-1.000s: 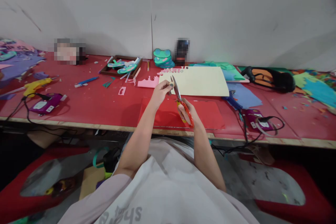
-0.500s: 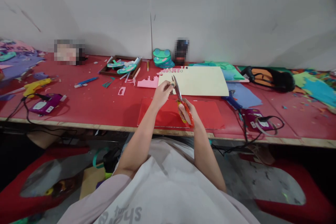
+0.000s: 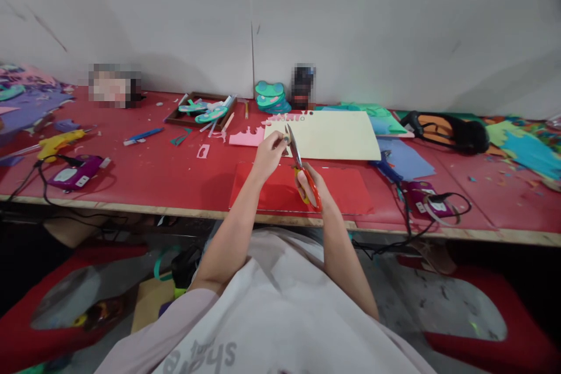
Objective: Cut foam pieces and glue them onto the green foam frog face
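Observation:
My right hand [image 3: 314, 182] is closed around the handles of a pair of scissors [image 3: 310, 188], one loop orange-red and one yellow. Their metal blades point up and away, slightly parted, close to the fingers of my left hand [image 3: 272, 152]. Those fingers pinch a small pale piece [image 3: 287, 140] with a dark mark on it; its exact kind is too small to tell. Behind the hands lies a large cream sheet [image 3: 337, 134]. Below them a red sheet [image 3: 346, 190] lies flat near the table's front edge.
Pink cut-out scraps [image 3: 246, 137] lie left of the cream sheet. Farther left are a brown tray [image 3: 175, 121], a blue cutter [image 3: 144, 136] and a yellow glue gun [image 3: 61, 144]. Teal frog-like cut-outs [image 3: 270, 96] stand by the white partition. A black-and-orange case [image 3: 447, 131] lies right.
The scissors and my right hand have shifted very slightly leftward, with the blades still beside the pinched piece. My left hand keeps its pinch and has barely moved.

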A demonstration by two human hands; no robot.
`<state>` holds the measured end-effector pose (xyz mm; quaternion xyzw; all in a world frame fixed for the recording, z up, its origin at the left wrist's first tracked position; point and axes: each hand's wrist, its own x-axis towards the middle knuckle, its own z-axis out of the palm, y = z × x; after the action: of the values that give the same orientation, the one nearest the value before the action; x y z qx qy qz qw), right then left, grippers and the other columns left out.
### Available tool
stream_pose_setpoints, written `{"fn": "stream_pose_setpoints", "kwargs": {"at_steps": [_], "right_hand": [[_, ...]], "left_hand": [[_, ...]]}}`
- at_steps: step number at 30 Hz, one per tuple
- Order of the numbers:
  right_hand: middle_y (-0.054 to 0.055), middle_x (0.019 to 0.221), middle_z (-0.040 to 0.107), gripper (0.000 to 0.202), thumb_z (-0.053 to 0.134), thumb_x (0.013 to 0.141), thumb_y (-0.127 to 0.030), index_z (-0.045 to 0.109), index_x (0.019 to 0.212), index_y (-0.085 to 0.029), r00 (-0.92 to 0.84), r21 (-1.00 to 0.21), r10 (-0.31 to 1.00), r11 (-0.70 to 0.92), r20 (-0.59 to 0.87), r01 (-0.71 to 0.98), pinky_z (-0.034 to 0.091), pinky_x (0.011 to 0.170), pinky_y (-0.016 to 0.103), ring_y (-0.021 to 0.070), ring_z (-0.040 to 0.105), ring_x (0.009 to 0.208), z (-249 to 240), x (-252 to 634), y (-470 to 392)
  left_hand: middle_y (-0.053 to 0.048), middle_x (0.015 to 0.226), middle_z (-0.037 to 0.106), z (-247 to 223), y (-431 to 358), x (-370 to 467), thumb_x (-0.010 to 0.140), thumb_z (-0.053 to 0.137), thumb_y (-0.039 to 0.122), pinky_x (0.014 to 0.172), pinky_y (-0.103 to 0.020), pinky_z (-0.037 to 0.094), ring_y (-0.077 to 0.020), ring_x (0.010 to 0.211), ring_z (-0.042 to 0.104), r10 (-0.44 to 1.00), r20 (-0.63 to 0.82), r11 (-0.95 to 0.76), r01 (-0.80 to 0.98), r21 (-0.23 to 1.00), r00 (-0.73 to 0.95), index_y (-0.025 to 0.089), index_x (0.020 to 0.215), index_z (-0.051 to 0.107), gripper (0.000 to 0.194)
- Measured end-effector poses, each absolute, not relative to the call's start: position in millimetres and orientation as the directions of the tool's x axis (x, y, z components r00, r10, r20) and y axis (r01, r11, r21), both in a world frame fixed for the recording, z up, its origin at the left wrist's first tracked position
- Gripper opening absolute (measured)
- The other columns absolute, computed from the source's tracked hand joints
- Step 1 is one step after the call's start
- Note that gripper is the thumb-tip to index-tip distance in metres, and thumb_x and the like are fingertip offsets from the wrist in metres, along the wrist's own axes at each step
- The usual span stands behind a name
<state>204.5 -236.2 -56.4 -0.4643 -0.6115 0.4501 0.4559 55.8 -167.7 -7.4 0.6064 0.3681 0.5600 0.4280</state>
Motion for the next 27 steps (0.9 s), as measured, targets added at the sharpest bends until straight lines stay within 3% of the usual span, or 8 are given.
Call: {"fn": "stream_pose_setpoints", "kwargs": {"at_steps": [8, 27], "right_hand": [[-0.004, 0.068, 0.048, 0.049, 0.044, 0.086, -0.064, 0.051, 0.112, -0.023, -0.179, -0.973, 0.972, 0.179, 0.151, 0.149, 0.037, 0.042, 0.019, 0.0060, 0.040, 0.044, -54, 204, -237], [-0.009, 0.053, 0.034, 0.048, 0.056, 0.077, -0.067, 0.049, 0.096, -0.023, -0.143, -0.999, 0.988, 0.049, 0.051, -0.017, 0.024, 0.034, 0.019, 0.0052, 0.028, 0.036, -47, 194, -239]], "left_hand": [[0.003, 0.063, 0.053, -6, -168, 55, 0.086, 0.056, 0.023, 0.061, -0.021, 0.045, -0.0074, 0.056, 0.052, 0.931, 0.336, -0.336, -0.023, 0.941, 0.143, 0.018, 0.068, 0.050, 0.020], [0.004, 0.061, 0.052, -6, -167, 51, 0.084, 0.056, 0.019, 0.061, -0.022, 0.043, -0.0079, 0.055, 0.051, 0.937, 0.310, -0.304, -0.059, 0.951, 0.162, 0.018, 0.066, 0.051, 0.019]]}}
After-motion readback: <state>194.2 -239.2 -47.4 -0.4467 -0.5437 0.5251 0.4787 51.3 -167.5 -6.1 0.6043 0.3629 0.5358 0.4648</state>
